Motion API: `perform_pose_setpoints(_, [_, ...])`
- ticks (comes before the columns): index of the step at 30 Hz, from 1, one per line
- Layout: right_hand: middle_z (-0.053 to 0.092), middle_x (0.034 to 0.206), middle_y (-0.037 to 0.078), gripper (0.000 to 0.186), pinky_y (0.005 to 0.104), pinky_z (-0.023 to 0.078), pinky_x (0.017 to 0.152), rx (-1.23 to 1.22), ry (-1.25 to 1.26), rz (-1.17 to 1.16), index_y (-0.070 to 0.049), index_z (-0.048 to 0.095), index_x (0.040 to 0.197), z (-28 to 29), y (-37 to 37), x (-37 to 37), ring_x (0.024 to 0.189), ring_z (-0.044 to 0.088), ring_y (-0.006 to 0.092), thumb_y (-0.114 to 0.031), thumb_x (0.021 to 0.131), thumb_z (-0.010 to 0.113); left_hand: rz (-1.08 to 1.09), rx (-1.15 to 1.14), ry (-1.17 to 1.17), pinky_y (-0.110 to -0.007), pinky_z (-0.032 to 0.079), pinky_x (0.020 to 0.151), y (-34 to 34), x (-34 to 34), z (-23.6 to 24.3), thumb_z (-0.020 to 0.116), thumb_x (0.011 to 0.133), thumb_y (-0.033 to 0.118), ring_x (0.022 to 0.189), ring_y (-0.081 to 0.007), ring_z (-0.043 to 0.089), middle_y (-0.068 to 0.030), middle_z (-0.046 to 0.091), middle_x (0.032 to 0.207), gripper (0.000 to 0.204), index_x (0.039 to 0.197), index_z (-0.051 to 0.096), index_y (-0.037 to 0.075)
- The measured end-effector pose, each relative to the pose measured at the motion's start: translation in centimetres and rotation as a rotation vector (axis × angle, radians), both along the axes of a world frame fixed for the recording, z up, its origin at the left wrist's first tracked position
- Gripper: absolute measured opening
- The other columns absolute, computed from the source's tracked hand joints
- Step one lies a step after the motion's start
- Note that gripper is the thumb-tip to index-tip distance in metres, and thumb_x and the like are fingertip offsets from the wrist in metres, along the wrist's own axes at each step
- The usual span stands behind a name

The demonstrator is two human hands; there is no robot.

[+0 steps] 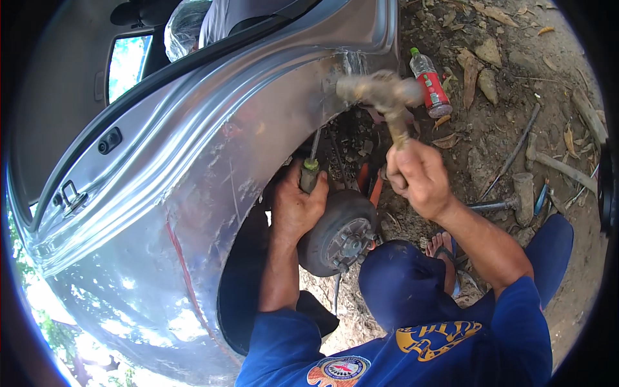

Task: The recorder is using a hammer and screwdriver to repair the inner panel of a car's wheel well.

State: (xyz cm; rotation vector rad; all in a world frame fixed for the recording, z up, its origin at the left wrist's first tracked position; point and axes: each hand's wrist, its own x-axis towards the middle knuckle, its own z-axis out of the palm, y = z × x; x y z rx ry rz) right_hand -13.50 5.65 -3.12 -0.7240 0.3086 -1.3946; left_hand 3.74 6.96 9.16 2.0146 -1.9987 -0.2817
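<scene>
My right hand grips a hammer by its handle. The hammer's head is blurred by motion and hangs beside the upper rim of the wheel arch. My left hand, inside the arch opening, is wrapped round the handle of a screwdriver. The handle has a green-yellow end, and its thin metal shaft points up toward the arch edge; the tip is hard to make out. Around the arch, the grey car body panel looks scuffed and patchy. Below my left hand sits the bare wheel hub and brake drum with its studs showing.
An orange jack-like piece stands behind the drum. A bottle with a red label lies on the dirt, top right. Another hammer, a rod and sticks lie to the right. My bent knee is close to the drum.
</scene>
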Motion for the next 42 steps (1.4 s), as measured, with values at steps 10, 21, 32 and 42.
perform_pose_setpoints(10, [0.038, 0.055, 0.000, 0.044, 0.0233, 0.029, 0.039, -0.040, -0.050, -0.076, -0.005, 0.042, 0.069, 0.7, -0.8, 0.4, 0.045, 0.036, 0.0069, -0.038, 0.097, 0.036, -0.024, -0.077, -0.038, -0.028, 0.042, 0.055, -0.6, 0.7, -0.4, 0.063, 0.079, 0.010, 0.058, -0.0125, 0.051, -0.0041, 0.055, 0.065, 0.011, 0.083, 0.056, 0.003])
perform_pose_setpoints(21, [0.040, 0.059, -0.003, 0.034, 0.0246, 0.032, 0.047, -0.071, -0.051, -0.072, -0.005, 0.046, 0.071, 1.1, 0.0, 1.0, 0.054, 0.037, 0.0058, -0.028, 0.096, 0.044, -0.068, -0.115, -0.100, -0.034, 0.044, 0.055, -0.4, 0.5, -0.4, 0.062, 0.079, 0.012, 0.056, -0.0223, 0.055, -0.0115, 0.055, 0.064, 0.014, 0.082, 0.053, 0.002])
perform_pose_setpoints(32, [0.034, 0.057, -0.004, 0.043, 0.0210, 0.026, 0.040, 0.075, -0.136, -0.050, -0.008, 0.039, 0.066, 0.2, -0.7, -1.4, 0.048, 0.032, 0.0038, -0.037, 0.097, 0.039, -0.045, -0.098, -0.071, -0.033, 0.042, 0.052, -0.5, 0.3, -0.3, 0.062, 0.080, 0.013, 0.053, -0.0191, 0.050, -0.0096, 0.053, 0.060, 0.015, 0.079, 0.051, 0.002])
perform_pose_setpoints(42, [0.038, 0.057, -0.005, 0.040, 0.0253, 0.032, 0.047, 0.016, -0.055, -0.051, -0.006, 0.044, 0.068, 0.6, -1.2, 0.2, 0.052, 0.035, 0.0056, -0.034, 0.097, 0.041, -0.071, -0.133, -0.094, -0.032, 0.041, 0.052, -0.4, 0.0, -0.8, 0.063, 0.079, 0.013, 0.052, -0.0168, 0.048, -0.0090, 0.051, 0.059, 0.017, 0.077, 0.050, 0.002])
